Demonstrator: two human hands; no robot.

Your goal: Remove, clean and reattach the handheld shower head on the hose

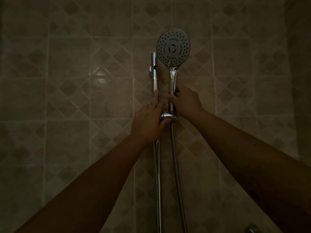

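Note:
The chrome handheld shower head [173, 46] stands upright in its holder [168, 117] on the vertical slide bar [154, 71], its round grey spray face towards me. My right hand [186, 102] grips the chrome handle just above the holder, thumb on the left side and fingers round the right. My left hand [149, 120] lies over the slide bar with straight fingers pointing up, and its thumb touches the holder from below. The metal hose [176, 165] hangs down from the handle's base.
A dim tiled wall [75, 98] with a diamond pattern fills the background. The slide bar runs down to the frame's bottom edge. A chrome fitting [252, 230] shows at the lower right edge.

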